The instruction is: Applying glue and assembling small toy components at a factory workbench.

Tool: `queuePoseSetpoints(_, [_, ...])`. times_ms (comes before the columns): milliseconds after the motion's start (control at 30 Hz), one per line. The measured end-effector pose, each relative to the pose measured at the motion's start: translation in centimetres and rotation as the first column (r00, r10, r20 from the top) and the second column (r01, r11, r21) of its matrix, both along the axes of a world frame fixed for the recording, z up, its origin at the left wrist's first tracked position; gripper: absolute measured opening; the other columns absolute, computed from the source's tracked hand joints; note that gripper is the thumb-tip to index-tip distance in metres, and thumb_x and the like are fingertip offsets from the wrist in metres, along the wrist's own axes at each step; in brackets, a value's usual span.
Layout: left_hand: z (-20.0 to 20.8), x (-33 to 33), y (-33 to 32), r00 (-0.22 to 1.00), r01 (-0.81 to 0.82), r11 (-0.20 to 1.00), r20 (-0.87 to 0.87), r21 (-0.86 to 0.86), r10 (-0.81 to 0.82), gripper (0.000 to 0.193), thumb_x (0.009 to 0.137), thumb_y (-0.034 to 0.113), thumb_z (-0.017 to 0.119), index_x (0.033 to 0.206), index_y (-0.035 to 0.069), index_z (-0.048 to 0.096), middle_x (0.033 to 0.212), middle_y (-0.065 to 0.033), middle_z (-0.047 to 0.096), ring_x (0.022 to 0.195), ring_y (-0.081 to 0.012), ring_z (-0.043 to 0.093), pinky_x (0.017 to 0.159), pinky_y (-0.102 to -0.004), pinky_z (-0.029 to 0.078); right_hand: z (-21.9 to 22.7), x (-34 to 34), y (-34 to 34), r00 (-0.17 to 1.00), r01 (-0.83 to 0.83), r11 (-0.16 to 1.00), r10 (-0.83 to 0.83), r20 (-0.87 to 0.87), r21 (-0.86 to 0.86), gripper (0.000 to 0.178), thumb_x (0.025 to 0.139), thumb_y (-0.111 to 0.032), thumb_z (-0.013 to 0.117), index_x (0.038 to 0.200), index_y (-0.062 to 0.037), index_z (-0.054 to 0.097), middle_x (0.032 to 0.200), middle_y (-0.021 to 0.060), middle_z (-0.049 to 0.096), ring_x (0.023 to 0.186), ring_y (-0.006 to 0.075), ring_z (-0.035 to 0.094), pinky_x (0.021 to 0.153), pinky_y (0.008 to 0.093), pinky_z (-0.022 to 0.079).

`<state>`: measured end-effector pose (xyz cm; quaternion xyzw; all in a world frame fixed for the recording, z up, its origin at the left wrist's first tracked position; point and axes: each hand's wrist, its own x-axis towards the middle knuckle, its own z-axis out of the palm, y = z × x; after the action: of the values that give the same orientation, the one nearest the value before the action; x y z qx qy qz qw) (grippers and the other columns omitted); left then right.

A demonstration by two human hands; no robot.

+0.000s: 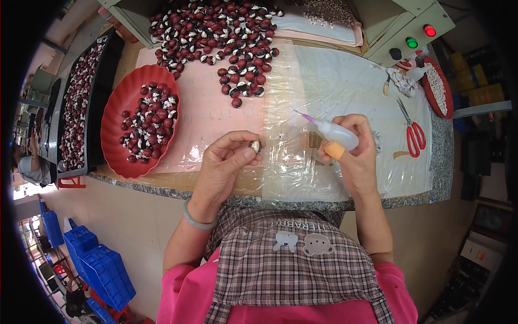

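Observation:
Between the thumb and fingers of my left hand (229, 162) is a small round black-and-white piece (256, 145), its pale side showing. My right hand (353, 156) is closed around a translucent squeeze bottle (341, 136) with a purple collar and a thin needle tip pointing up and left. An orange finger cover (334, 150) sits on my right thumb. The needle tip is apart from the piece. Beyond my left hand, many small red, black and white balls (237, 75) lie loose on the pink sheet (199, 108).
At left stands a red scalloped tray (110, 154) of similar balls, with a long black bin (97, 108) of more beyond. Red-handled scissors (414, 137) lie at right, near a red dish (445, 108) of small pale bits. A metal machine housing (407, 32) with coloured buttons stands at the back.

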<state>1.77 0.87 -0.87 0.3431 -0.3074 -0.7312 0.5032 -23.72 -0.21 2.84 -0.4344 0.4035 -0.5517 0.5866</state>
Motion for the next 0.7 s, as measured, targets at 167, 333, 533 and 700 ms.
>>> queuePoseSetpoints(167, [-0.1, 1.8, 0.1, 0.996, -0.083, 0.996, 0.042, 0.014, 0.083, 0.026, 0.09, 0.003, 0.064, 0.115, -0.001, 0.06, 0.106, -0.0119, 0.065, 0.085, -0.0128, 0.06, 0.076, -0.0237, 0.051, -1.7, 0.2, -1.2, 0.984, -0.178, 0.947, 0.172, 0.048, 0.268, 0.032, 0.085, -0.001, 0.067, 0.113, -0.0005, 0.052, 0.105, 0.0097, 0.062, 0.088, 0.0172, 0.066, 0.074, 0.0257, 0.055])
queuePoseSetpoints(333, [0.0, 2.4, 0.4, 0.988, -0.156, 0.988, 0.025, 0.015, 0.156, 0.033, 0.09, 0.002, 0.064, 0.122, -0.002, 0.059, 0.105, -0.01, 0.064, 0.085, -0.013, 0.059, 0.077, -0.0244, 0.051, -3.0, 2.0, -2.0, 0.891, -0.13, 0.975, 0.194, -0.411, 0.179, 0.03, 0.082, -0.002, 0.067, 0.108, -0.0043, 0.055, 0.096, 0.0097, 0.064, 0.086, 0.0199, 0.066, 0.071, 0.0295, 0.053])
queuePoseSetpoints(533, [-1.0, 2.8, 0.9, 0.992, -0.127, 0.991, -0.001, 0.029, 0.127, 0.03, 0.09, 0.001, 0.064, 0.12, -0.003, 0.061, 0.101, -0.0093, 0.067, 0.087, -0.0149, 0.065, 0.08, -0.0248, 0.054, -2.2, 3.9, -2.7, 0.614, -0.205, 0.97, 0.021, -0.789, -0.133, 0.023, 0.079, -0.009, 0.072, 0.096, -0.0012, 0.06, 0.087, 0.017, 0.064, 0.075, 0.031, 0.065, 0.069, 0.0381, 0.051])
queuePoseSetpoints(700, [-0.8, 3.1, 1.0, 0.991, -0.134, 0.99, -0.003, 0.034, 0.134, 0.03, 0.09, 0.001, 0.064, 0.12, -0.003, 0.061, 0.102, -0.0101, 0.067, 0.088, -0.0147, 0.065, 0.08, -0.025, 0.054, -2.2, 4.8, -3.2, 0.527, -0.238, 0.964, 0.025, -0.849, -0.119, 0.023, 0.078, -0.013, 0.074, 0.089, 0.0003, 0.06, 0.076, 0.0176, 0.063, 0.072, 0.0353, 0.064, 0.066, 0.0409, 0.051])
